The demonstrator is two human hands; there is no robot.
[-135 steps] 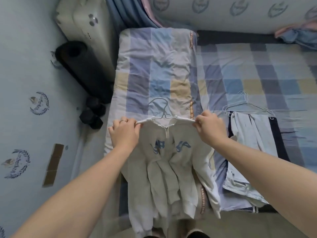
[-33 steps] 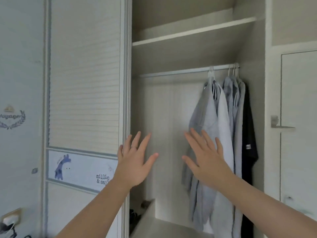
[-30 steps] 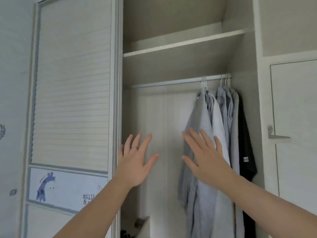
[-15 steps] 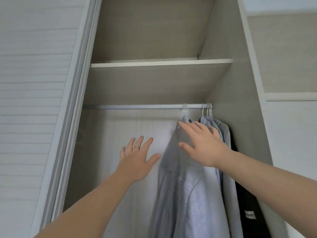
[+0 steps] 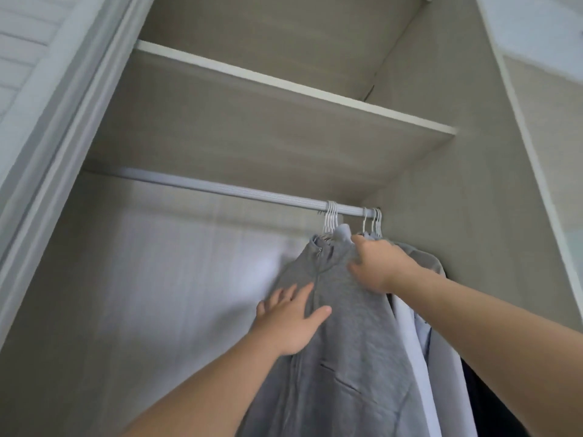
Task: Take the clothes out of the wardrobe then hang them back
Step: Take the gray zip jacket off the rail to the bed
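At the far left the sliding door (image 5: pixel 47 105) is pushed aside and the wardrobe stands open. Under the shelf (image 5: pixel 284 86), the rail (image 5: pixel 220 190) is bare along its whole left and middle stretch. That gap suggests some clothes are out of the wardrobe, or never hung there, but the view cannot settle which.

The left hand (image 5: pixel 290 320) lies flat on the chest of the grey jacket (image 5: pixel 347 357), fingers spread and gripping nothing. The jacket hangs from the rail among a tight bunch of white hanger hooks (image 5: pixel 330 219), so it is in the wardrobe, neither lifted off nor let go. The right hand (image 5: pixel 378 266) has its fingers curled into the jacket's shoulder, just under the collar.

Whether this is a garment about to come out or one just put back, I cannot tell. Either way, most of the clothes are on the rail.

Right of the jacket hang pale shirts (image 5: pixel 410 342) and a dark garment (image 5: pixel 489 405), pressed close against the wardrobe's side wall (image 5: pixel 457 200). That crowding is the likely hindrance, since the hooks sit so close together that a neighbouring hanger could be dragged along.
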